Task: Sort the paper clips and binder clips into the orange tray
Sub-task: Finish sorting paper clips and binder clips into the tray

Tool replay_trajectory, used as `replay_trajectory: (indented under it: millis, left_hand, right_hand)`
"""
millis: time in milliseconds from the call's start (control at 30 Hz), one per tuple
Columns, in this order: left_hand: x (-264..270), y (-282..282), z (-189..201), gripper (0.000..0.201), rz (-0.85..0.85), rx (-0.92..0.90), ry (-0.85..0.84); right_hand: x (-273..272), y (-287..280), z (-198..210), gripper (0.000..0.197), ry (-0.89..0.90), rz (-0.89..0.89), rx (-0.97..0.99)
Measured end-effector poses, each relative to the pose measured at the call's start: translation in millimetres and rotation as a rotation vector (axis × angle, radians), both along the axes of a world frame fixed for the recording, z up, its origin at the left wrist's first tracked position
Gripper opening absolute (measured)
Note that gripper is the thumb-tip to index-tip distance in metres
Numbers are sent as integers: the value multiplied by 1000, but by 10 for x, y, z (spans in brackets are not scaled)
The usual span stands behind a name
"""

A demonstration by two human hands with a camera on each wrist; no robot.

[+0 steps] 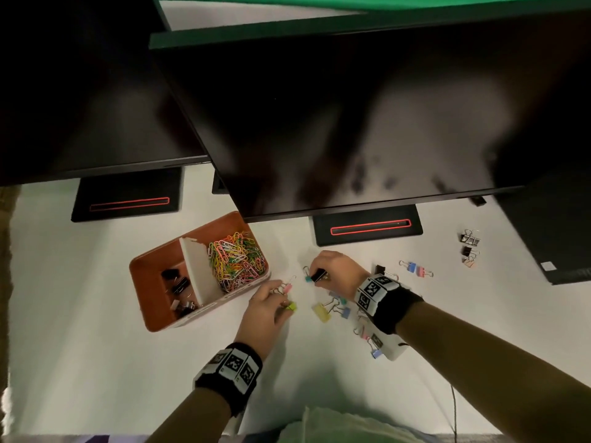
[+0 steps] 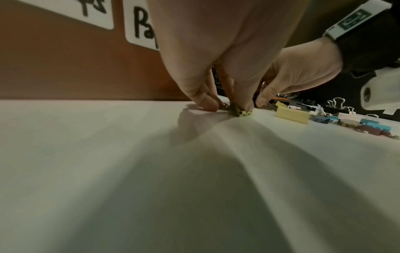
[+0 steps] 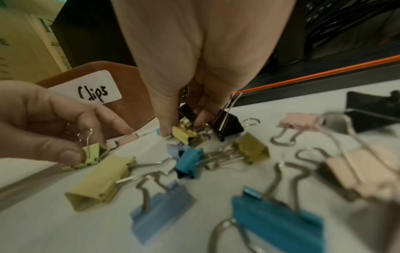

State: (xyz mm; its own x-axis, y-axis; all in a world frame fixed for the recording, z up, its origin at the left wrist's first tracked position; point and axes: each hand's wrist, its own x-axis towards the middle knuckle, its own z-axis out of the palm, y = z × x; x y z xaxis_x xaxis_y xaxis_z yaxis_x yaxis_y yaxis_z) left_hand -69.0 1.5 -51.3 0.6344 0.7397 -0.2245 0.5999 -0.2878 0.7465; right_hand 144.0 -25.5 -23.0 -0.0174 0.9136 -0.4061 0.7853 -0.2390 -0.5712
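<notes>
Mid-collection of binder clips. Left hand pinched green clip right of tray. Right hand curled on black clip, farther right. Others scattered near. Next, likely: carry both left into binder compartment, away from paper clips.

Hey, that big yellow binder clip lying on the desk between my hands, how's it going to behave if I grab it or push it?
The yellow binder clip looks like folded metal, so probably stiff and light. It lies flat on the white desk, so it would likely slide, not roll. Its wire handles seem hinged and may flop if pinched there.
</notes>
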Motion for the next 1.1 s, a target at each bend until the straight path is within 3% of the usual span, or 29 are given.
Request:
replay_trajectory:
  millis: [267, 500, 733, 900, 1100]
  left_hand:
    - [-65, 20, 36, 12, -50, 62, 6]
    - [-74, 35, 156, 35, -49, -5, 154]
    - [-55, 91, 182, 14, -37, -73, 150]
    - [-90, 112, 216, 11, -2, -86, 152]
    - [-233, 124, 752, 6, -35, -57, -18]
  right_hand:
    - [13, -77, 42, 19, -29, 24, -23]
    - [-128, 29, 40, 30, 7, -8, -43]
    - [-183, 50, 42, 23, -100, 23, -122]
    - [-165, -33, 79, 21, -95, 43, -107]
    - [-236, -48, 455, 19, 12, 34, 45]
